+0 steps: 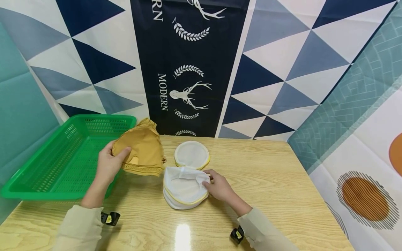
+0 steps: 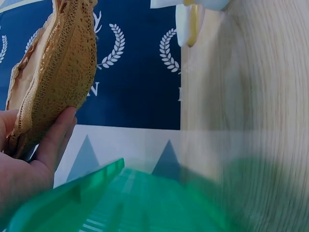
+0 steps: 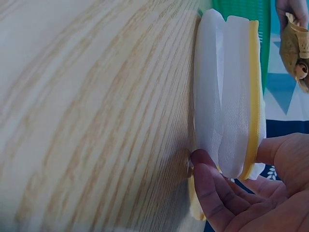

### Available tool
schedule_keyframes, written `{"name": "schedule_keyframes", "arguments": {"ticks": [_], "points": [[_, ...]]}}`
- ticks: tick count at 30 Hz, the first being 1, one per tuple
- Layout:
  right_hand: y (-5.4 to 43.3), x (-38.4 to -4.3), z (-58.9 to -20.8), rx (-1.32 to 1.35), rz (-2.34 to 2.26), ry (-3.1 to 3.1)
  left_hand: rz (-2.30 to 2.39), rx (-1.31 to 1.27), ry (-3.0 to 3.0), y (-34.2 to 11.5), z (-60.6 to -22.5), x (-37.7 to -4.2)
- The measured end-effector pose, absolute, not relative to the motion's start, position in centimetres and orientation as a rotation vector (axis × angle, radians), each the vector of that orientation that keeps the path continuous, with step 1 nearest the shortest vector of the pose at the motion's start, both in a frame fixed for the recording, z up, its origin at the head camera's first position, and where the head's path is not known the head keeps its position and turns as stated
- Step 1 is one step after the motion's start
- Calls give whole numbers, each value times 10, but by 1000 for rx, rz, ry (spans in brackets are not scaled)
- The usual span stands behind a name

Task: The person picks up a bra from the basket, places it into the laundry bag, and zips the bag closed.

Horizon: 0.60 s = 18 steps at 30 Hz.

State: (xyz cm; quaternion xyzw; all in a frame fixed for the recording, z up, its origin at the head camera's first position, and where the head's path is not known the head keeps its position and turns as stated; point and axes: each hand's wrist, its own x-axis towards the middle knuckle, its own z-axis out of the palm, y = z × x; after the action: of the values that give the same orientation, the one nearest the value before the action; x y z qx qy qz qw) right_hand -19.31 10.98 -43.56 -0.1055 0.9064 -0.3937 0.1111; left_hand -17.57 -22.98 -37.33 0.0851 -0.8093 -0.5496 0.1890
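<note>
Just left of the right hand [image 1: 218, 185], which pinches its edge, white mesh bag [image 1: 185, 191] gapes upward, soft wall apt to sag if that pinch slips; left hand [image 1: 110, 161] grips mustard garment [image 1: 142, 144], fingers behind it hidden from head view, top cut off in left wrist view

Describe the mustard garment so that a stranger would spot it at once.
Start at the wooden table and find the green basket on its left. By the basket's right side, the left hand holds the garment. It is mustard all over with lacy parts, whereas the white bag nearby has yellow only along its trim.
</note>
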Motion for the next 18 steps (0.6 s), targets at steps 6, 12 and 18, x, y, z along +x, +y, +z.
{"name": "schedule_keyframes", "arguments": {"ticks": [6,12,18], "points": [[110,-193,-436,-312,-1158,2662,-1595,258,-2241,-218,-376,-181],[110,-193,-435,-293,-1172,2643,-1625,243,-2241,-210,-381,-185],[110,-192,-435,-306,-1181,2636,-1634,240,-2232,-202,-385,-186]]}}
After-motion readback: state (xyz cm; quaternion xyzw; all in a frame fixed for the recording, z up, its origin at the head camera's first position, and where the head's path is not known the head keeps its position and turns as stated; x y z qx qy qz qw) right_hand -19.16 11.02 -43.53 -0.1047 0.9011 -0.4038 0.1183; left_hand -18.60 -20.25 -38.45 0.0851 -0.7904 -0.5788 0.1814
